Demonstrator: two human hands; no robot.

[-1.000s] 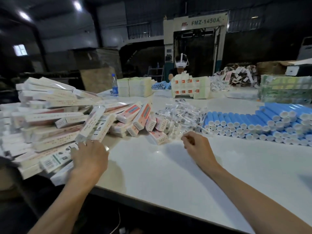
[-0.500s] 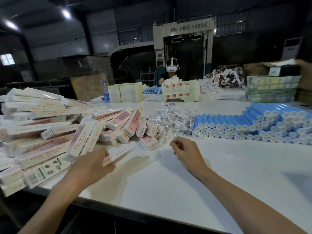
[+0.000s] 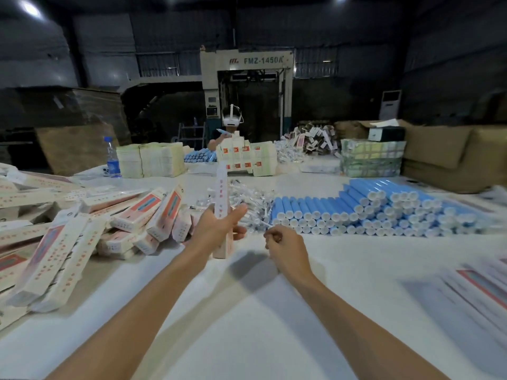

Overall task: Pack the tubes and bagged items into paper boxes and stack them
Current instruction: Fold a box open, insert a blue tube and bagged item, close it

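My left hand (image 3: pixel 216 231) grips a long white-and-pink paper box (image 3: pixel 221 193) and holds it upright over the white table (image 3: pixel 247 311). My right hand (image 3: pixel 288 250) hovers just to its right with curled fingers pinching a thin clear bagged item (image 3: pixel 268 225). Behind both hands lies a heap of clear bagged items (image 3: pixel 247 198). Blue tubes with white caps (image 3: pixel 356 209) are stacked in rows to the right. A big pile of the same paper boxes (image 3: pixel 82 231) covers the table's left side.
Blurred flat printed sheets (image 3: pixel 472 286) lie at the near right. At the far side sit a water bottle (image 3: pixel 112 157), stacks of flat cartons (image 3: pixel 153 159), wrapped bundles (image 3: pixel 370 157) and brown cardboard boxes (image 3: pixel 452 157). A person with a headset (image 3: pixel 231 124) works opposite.
My left hand has pulled one paper box from the left pile and raised it upright at the centre. My right hand stayed curled near the bagged items.
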